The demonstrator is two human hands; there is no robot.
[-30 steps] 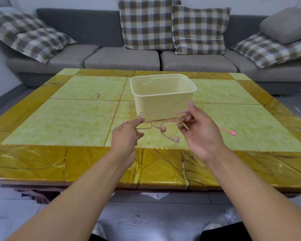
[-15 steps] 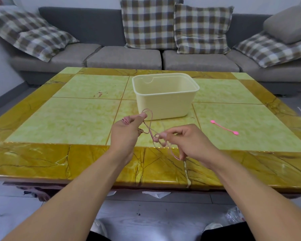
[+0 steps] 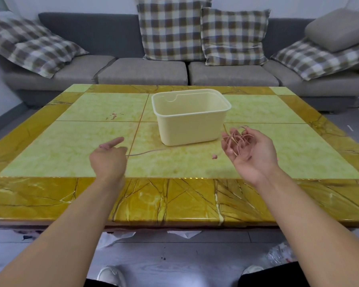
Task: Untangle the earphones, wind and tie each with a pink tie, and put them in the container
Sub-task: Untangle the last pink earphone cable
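Your left hand [image 3: 109,160] pinches one end of the earphone cord [image 3: 147,152], index finger extended, the other fingers curled. The cord runs taut and low over the bench [image 3: 50,146] to your right hand [image 3: 250,154], which lies palm up, fingers loosely curled under a loose tangle [image 3: 237,137]; an earbud [image 3: 214,156] dangles beside it. Judge the cord light, limp and snag-prone: grip near the ends and draw gently. Beyond the hands stands the container [image 3: 190,121], open-topped; its contents cannot be seen.
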